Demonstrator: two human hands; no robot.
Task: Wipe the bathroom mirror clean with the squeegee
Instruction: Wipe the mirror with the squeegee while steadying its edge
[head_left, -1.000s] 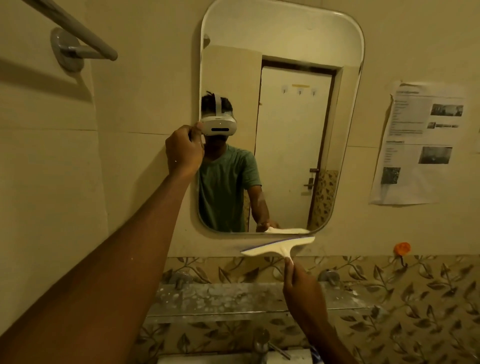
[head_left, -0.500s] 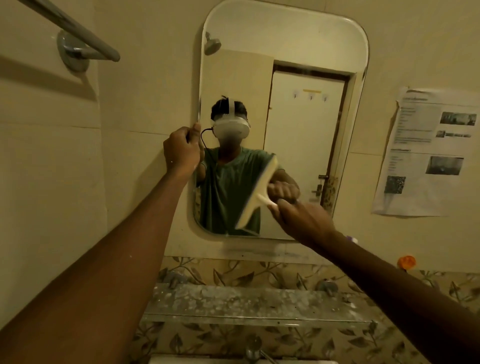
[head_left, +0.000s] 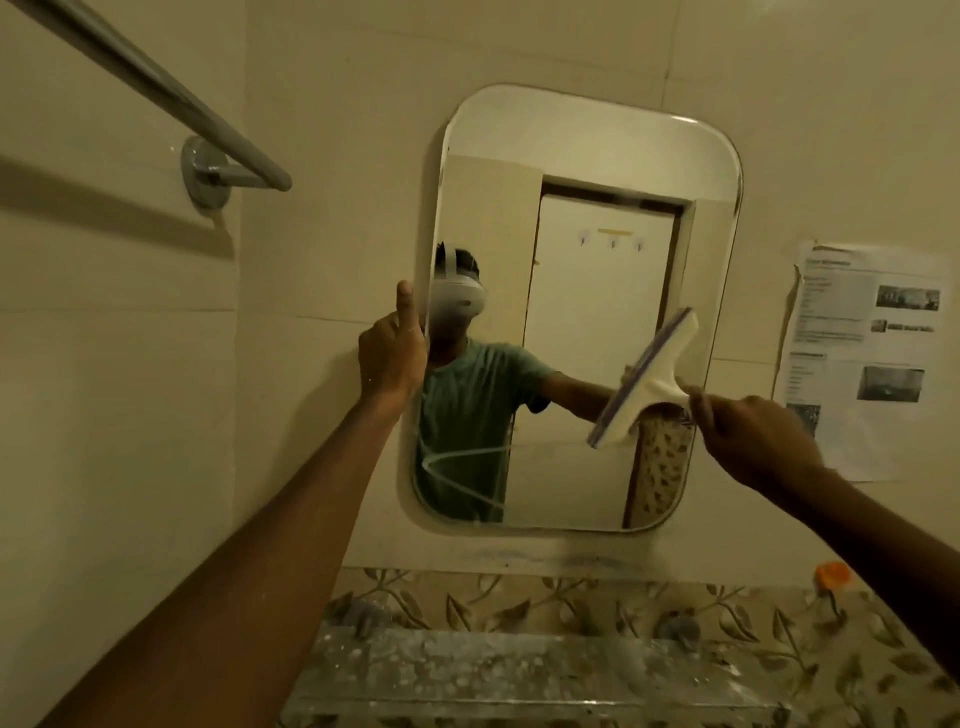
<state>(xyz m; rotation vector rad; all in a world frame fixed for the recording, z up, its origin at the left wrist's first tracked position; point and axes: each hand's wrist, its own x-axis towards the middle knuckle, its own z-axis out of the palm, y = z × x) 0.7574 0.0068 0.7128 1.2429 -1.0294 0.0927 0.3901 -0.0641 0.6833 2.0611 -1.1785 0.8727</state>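
Observation:
A rounded rectangular mirror (head_left: 582, 171) hangs on the tiled wall ahead. My left hand (head_left: 390, 353) grips its left edge at mid height, thumb pointing up. A white squeegee (head_left: 649, 382) with a purple blade strip is tilted diagonally against the right half of the glass. My right hand (head_left: 748, 436) is shut on its handle, coming in from the lower right. The mirror reflects a person in a green shirt and a door.
A metal towel bar (head_left: 171, 109) juts from the left wall at upper left. A printed paper sheet (head_left: 867, 353) is stuck to the wall right of the mirror. Below runs a glass shelf (head_left: 493, 670) on leaf-patterned tiles, with an orange hook (head_left: 832, 573) at right.
My right hand has carried the squeegee from below the mirror up onto the glass and then across to the right side. The view has tilted upward. My left hand stays on the mirror's edge.

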